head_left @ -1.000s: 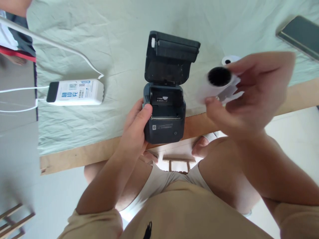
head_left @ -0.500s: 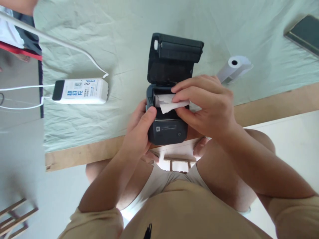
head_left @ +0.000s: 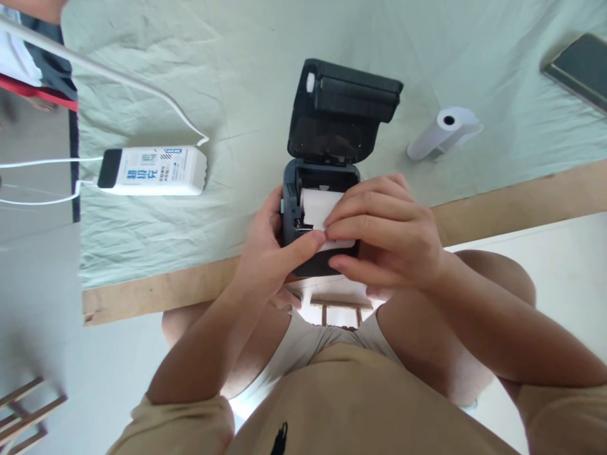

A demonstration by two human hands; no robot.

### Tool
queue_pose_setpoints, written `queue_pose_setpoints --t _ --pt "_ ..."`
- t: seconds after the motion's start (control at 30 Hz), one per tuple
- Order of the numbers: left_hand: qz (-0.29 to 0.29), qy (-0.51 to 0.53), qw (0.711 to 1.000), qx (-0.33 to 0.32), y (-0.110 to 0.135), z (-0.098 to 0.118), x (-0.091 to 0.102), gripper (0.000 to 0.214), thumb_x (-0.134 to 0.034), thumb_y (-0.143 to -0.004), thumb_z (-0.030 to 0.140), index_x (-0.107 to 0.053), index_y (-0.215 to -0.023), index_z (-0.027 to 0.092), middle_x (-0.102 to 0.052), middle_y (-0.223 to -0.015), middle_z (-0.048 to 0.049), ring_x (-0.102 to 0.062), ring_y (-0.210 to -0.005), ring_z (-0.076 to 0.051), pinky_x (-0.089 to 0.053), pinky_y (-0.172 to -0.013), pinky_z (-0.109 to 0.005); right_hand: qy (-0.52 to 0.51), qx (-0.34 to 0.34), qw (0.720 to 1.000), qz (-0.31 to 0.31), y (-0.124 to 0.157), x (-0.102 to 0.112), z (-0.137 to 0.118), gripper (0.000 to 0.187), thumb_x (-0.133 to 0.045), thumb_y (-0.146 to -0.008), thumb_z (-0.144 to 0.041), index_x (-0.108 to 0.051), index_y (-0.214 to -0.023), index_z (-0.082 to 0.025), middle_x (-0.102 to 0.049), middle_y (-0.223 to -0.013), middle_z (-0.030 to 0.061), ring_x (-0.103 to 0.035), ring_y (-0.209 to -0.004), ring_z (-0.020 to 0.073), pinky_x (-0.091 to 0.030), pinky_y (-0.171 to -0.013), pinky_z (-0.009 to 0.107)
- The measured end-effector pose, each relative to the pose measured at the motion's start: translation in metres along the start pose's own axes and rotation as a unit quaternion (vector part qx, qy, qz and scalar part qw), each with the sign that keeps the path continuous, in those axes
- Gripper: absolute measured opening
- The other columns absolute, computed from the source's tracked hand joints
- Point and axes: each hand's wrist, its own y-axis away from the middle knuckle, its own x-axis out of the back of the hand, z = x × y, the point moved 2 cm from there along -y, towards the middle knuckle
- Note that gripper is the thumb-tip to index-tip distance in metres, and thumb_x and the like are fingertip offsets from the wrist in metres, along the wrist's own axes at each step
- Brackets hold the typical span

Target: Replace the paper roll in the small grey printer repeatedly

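Note:
A dark portable label printer point(head_left: 291, 189) is held over the table's front edge, its lid point(head_left: 332, 133) swung up and back. White paper point(head_left: 318, 205) from inside the printer lies over the front of its compartment. My left hand point(head_left: 279, 243) grips the printer's left side, with the thumb pressed on the paper near its lower edge. My right hand point(head_left: 386, 230) is over the right side, its fingertips touching the paper close to the left thumb. The fingers hide part of the paper and of the printer's front.
A white paper roll point(head_left: 429, 136) with a loose end stands on the green cloth to the right. A white power strip point(head_left: 161, 170) with cables lies at left. A dark flat object point(head_left: 581, 69) is at the far right. Part of another person point(head_left: 33, 63) shows at top left.
The paper, crumpled and lifted in the right fingers before, now lies flat over the printer's front. My left thumb has moved right onto it. The printer has shifted slightly right.

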Motion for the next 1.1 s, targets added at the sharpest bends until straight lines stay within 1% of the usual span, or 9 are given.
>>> queue_pose_setpoints --t 0.1,0.2,0.3,0.37,0.5,0.63,0.73,0.9,1.1 --pt "0.009 -0.023 1.0 -0.005 0.0 0.0 0.001 0.064 -0.094 -0.073 0.032 -0.071 -0.132 0.023 -0.081 -0.105 -0.0069 -0.077 -0.094 -0.027 -0.063 -0.079 -0.034 0.017 -0.011 0.998 0.062 0.001 0.004 0.003 0.016 -0.054 -0.105 -0.043 -0.065 -0.1 -0.032 -0.078 -0.092 -0.0005 -0.075 -0.086 0.0212 -0.059 -0.075 0.045" --pt "0.016 -0.025 0.999 -0.012 0.0 -0.001 0.002 0.065 -0.093 -0.073 0.03 -0.071 -0.134 0.022 -0.081 -0.105 -0.0067 -0.077 -0.093 -0.026 -0.063 -0.078 -0.033 0.056 -0.113 0.982 0.138 0.003 0.009 0.013 0.019 -0.054 -0.102 -0.04 -0.06 -0.119 -0.033 -0.074 -0.122 0.008 -0.074 -0.114 0.028 -0.063 -0.087 0.049" --pt "0.019 -0.023 0.999 -0.013 0.0 -0.003 0.003 0.063 -0.092 -0.074 0.03 -0.071 -0.133 0.022 -0.082 -0.103 -0.0057 -0.077 -0.089 -0.024 -0.064 -0.076 -0.031 0.002 -0.2 0.976 0.086 0.006 0.006 0.025 0.047 -0.051 -0.103 -0.053 -0.045 -0.147 -0.037 -0.058 -0.158 0.0094 -0.062 -0.144 0.0327 -0.06 -0.105 0.054" --pt "0.026 -0.018 0.999 -0.01 0.001 -0.003 0.003 0.06 -0.093 -0.074 0.029 -0.073 -0.13 0.022 -0.081 -0.098 -0.0038 -0.076 -0.084 -0.022 -0.064 -0.072 -0.029 -0.069 -0.214 0.971 0.079 0.007 0.005 0.031 0.049 -0.045 -0.106 -0.055 -0.038 -0.152 -0.04 -0.06 -0.156 0.0069 -0.064 -0.143 0.0299 -0.058 -0.11 0.052" --pt "0.052 -0.009 0.999 -0.01 0.002 0.0 0.0 0.058 -0.095 -0.07 0.028 -0.076 -0.125 0.024 -0.08 -0.092 -0.0012 -0.076 -0.079 -0.02 -0.063 -0.065 -0.026 -0.131 -0.244 0.953 0.123 0.01 0.005 0.034 0.036 -0.045 -0.108 -0.051 -0.052 -0.139 -0.035 -0.071 -0.137 0.0078 -0.072 -0.127 0.0269 -0.06 -0.106 0.048" --pt "0.048 -0.005 0.999 0.019 0.003 0.004 -0.004 0.063 -0.094 -0.067 0.025 -0.074 -0.127 0.024 -0.082 -0.098 -0.0037 -0.078 -0.084 -0.025 -0.066 -0.069 -0.032 -0.15 -0.242 0.958 -0.021 0.008 0.002 0.032 0.037 -0.054 -0.107 -0.048 -0.055 -0.14 -0.031 -0.074 -0.137 0.0085 -0.074 -0.12 0.026 -0.063 -0.101 0.046" --pt "0.044 0.028 0.999 0.012 0.002 0.006 -0.006 0.052 -0.089 -0.071 0.03 -0.074 -0.12 0.023 -0.081 -0.098 -0.0058 -0.08 -0.088 -0.029 -0.067 -0.072 -0.037 -0.148 -0.234 0.956 -0.094 0.009 0.0 0.033 0.047 -0.057 -0.105 -0.047 -0.051 -0.148 -0.029 -0.074 -0.134 0.0068 -0.074 -0.103 0.0212 -0.064 -0.093 0.041" --pt "0.044 0.064 0.997 -0.006 -0.001 0.006 -0.01 0.039 -0.082 -0.079 0.041 -0.075 -0.111 0.02 -0.081 -0.099 -0.0103 -0.078 -0.117 -0.039 -0.068 -0.093 -0.047 -0.161 -0.236 0.954 -0.089 0.011 -0.005 0.038 0.051 -0.062 -0.101 -0.044 -0.05 -0.148 -0.028 -0.073 -0.132 0.0062 -0.073 -0.103 0.0214 -0.065 -0.094 0.042" --pt "0.036 0.085 0.996 -0.004 -0.004 0.002 -0.011 0.038 -0.08 -0.086 0.051 -0.078 -0.109 0.021 -0.083 -0.102 -0.0088 -0.077 -0.124 -0.037 -0.068 -0.098 -0.046 -0.168 -0.242 0.952 -0.085 0.012 -0.01 0.039 0.056 -0.063 -0.1 -0.042 -0.046 -0.151 -0.03 -0.071 -0.138 0.0071 -0.073 -0.114 0.0235 -0.065 -0.097 0.043"
